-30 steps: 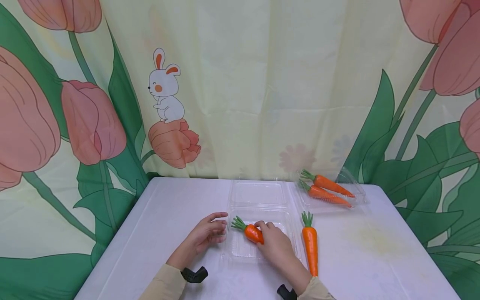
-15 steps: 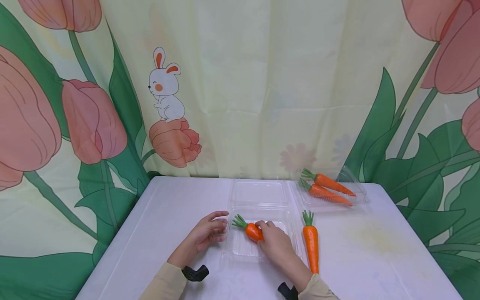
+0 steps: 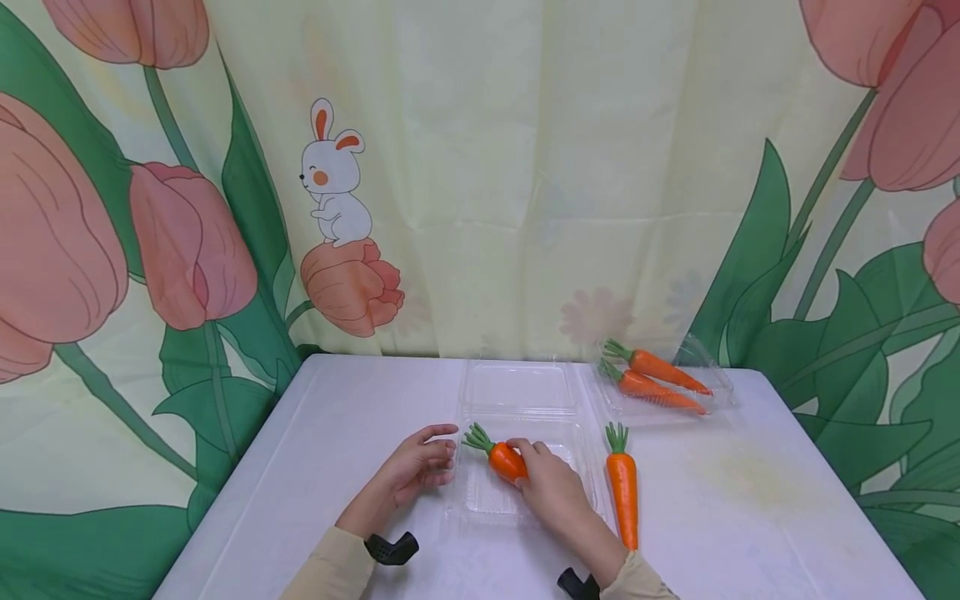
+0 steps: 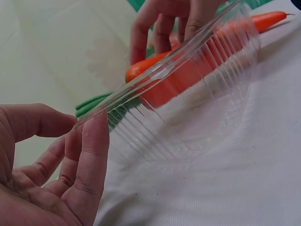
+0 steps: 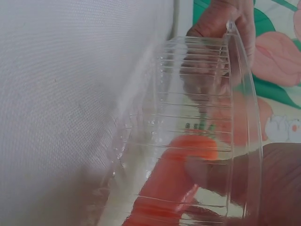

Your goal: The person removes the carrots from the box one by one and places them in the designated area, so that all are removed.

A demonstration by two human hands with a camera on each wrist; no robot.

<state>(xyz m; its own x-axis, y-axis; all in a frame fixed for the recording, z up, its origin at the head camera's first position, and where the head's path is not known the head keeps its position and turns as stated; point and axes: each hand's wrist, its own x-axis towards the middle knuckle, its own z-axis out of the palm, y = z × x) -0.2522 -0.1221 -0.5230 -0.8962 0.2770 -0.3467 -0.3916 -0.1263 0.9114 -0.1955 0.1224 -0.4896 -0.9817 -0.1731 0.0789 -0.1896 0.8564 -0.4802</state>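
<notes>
My right hand [image 3: 555, 487] grips an orange carrot [image 3: 506, 462] with green tops inside an open clear plastic clamshell box [image 3: 491, 498]. The hand covers the carrot's lower end in the head view. Through the box's ribbed wall, the right wrist view shows the thumb against the carrot [image 5: 162, 183]. At the box's left edge, my left hand [image 3: 416, 467] pinches the rim between thumb and fingers, plainest in the left wrist view, where the box wall [image 4: 178, 117] rises in front of the carrot. A second carrot [image 3: 622, 492] lies on the table just right of the box.
Another clear box [image 3: 716, 385] holding two carrots [image 3: 660, 371] stands at the table's back right. The open box's lid [image 3: 517, 387] lies toward the back edge. A tulip-and-rabbit curtain [image 3: 480, 208] hangs behind the white table [image 3: 360, 400].
The gripped carrot has shifted very slightly up and left with the right fingers. My left hand stays at the box's edge.
</notes>
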